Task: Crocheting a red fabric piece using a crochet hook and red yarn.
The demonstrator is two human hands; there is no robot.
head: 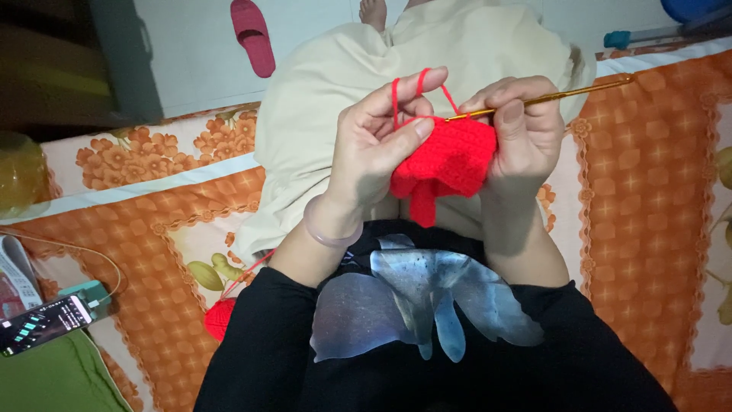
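Left hand (377,141): raised over the lap, fingers curled; the thumb and fingers pinch the upper left edge of the red crochet piece (446,164), and the red yarn strand (408,88) loops up over the forefinger.
Right hand (522,133): closed around the crochet hook (549,98), thumb pressed on the shaft; its fingers also back the right side of the red piece.
Crochet hook: thin and golden — it slants up to the right past the hand, and its tip sits at the top edge of the red piece, where the strand meets it.
Red crochet piece: held between both hands, above the lap, with a narrow flap hanging down from its lower edge.
Bracelet (329,225): pale, translucent, on the left wrist.
Clothing: black top (427,366) with a silvery print below the hands; beige trousers (328,114) beyond them.
Yarn ball (219,317): red, on the bedding just beside the left elbow, partly hidden by the sleeve.
Bedding (648,191): orange with a flower pattern, spread under the person.
Phone (46,324): far left, screen lit, lying by a green cloth (53,378).
Slipper (253,34): pink, on the pale floor — well apart from the hands.
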